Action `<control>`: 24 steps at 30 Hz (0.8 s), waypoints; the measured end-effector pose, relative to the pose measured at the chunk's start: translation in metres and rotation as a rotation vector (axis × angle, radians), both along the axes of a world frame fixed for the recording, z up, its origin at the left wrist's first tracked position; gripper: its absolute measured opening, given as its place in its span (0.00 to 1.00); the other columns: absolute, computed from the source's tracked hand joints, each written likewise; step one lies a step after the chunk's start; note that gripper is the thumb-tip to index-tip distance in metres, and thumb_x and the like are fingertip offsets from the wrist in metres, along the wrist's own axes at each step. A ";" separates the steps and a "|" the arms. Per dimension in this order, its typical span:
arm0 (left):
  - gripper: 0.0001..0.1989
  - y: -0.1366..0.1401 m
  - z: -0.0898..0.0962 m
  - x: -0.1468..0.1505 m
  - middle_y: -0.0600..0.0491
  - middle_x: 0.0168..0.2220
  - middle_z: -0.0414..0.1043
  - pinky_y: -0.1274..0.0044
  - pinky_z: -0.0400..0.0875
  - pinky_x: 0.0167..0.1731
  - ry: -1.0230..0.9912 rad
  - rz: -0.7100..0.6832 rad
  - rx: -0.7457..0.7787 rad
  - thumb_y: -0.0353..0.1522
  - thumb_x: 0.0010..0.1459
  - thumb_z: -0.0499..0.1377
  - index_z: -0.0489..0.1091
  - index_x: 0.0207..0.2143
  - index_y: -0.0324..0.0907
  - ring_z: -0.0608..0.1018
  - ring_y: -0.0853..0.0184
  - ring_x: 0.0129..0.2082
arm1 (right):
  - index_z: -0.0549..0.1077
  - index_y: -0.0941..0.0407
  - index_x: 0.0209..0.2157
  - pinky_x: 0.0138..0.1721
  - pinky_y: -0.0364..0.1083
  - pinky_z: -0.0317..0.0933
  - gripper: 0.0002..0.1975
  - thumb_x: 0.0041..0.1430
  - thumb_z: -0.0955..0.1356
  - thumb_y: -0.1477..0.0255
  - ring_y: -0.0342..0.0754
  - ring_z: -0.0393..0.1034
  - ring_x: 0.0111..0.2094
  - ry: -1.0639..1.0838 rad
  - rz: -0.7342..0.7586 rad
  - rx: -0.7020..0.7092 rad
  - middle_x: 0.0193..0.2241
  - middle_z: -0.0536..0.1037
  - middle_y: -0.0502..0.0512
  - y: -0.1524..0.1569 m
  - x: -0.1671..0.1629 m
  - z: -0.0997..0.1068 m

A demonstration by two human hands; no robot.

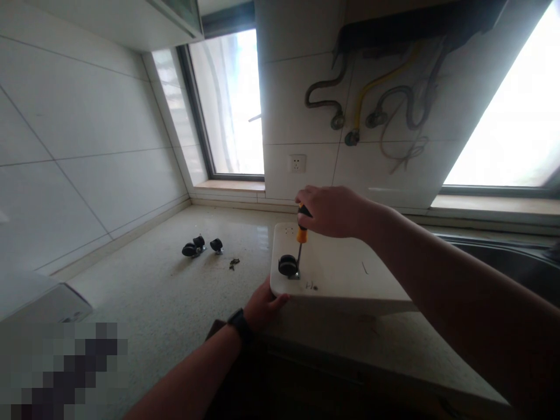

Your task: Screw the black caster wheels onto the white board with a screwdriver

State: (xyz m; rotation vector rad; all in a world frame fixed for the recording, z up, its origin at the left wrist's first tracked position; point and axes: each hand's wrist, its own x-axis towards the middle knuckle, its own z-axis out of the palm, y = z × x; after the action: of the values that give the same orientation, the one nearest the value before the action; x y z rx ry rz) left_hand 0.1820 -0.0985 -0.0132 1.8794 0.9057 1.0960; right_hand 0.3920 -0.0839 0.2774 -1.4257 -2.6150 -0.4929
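My right hand (pixel 326 211) is closed around the yellow and black handle of a screwdriver (pixel 301 233). Its shaft stands nearly upright, the tip down at the metal plate of a black caster wheel (pixel 287 265). That caster sits near the left front corner of a white panel-like piece (pixel 345 268) with rounded corners, lying on the counter. At this same corner my left hand (pixel 263 306) grips the edge, thumb on top; the other fingers are mostly hidden. Small holes show at the piece's back left corner, and dark marks lie near the caster.
Several loose black casters (pixel 189 249) lie on the speckled counter (pixel 144 280) to the left, beside a small pile of screws (pixel 234 263). A metal sink (pixel 503 268) is at the right. Behind are a wall socket (pixel 298 163), hoses (pixel 361 99) and a window (pixel 231 105).
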 end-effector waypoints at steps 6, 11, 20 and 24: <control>0.27 0.000 -0.002 0.000 0.39 0.58 0.76 0.61 0.71 0.57 -0.001 -0.002 -0.004 0.46 0.66 0.61 0.69 0.60 0.39 0.78 0.49 0.56 | 0.71 0.56 0.55 0.45 0.49 0.61 0.18 0.65 0.65 0.69 0.52 0.73 0.46 0.144 0.282 -0.247 0.52 0.78 0.61 0.010 0.018 0.002; 0.28 0.000 0.000 -0.001 0.39 0.58 0.76 0.61 0.71 0.56 -0.002 -0.018 -0.002 0.48 0.66 0.60 0.68 0.60 0.39 0.78 0.49 0.55 | 0.75 0.55 0.47 0.32 0.47 0.52 0.16 0.65 0.69 0.59 0.52 0.73 0.34 0.047 0.129 -0.145 0.38 0.82 0.58 0.011 0.016 0.008; 0.27 0.002 -0.002 -0.001 0.40 0.58 0.76 0.62 0.70 0.57 0.006 -0.019 -0.016 0.48 0.67 0.59 0.69 0.59 0.39 0.77 0.49 0.56 | 0.78 0.56 0.36 0.30 0.50 0.52 0.32 0.62 0.64 0.39 0.59 0.74 0.32 -0.146 -0.133 0.064 0.30 0.79 0.62 0.003 -0.009 0.010; 0.29 0.002 -0.004 -0.001 0.38 0.56 0.77 0.61 0.71 0.56 0.015 -0.009 -0.027 0.49 0.66 0.59 0.69 0.59 0.37 0.78 0.48 0.54 | 0.76 0.58 0.38 0.33 0.52 0.54 0.26 0.66 0.63 0.47 0.63 0.75 0.38 -0.075 -0.121 -0.003 0.36 0.80 0.68 0.001 -0.007 0.010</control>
State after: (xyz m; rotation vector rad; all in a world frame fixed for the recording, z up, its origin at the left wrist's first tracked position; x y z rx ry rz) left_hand 0.1809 -0.0961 -0.0173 1.8706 0.9157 1.0609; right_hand 0.3854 -0.0825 0.2872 -1.6040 -2.5979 -0.5667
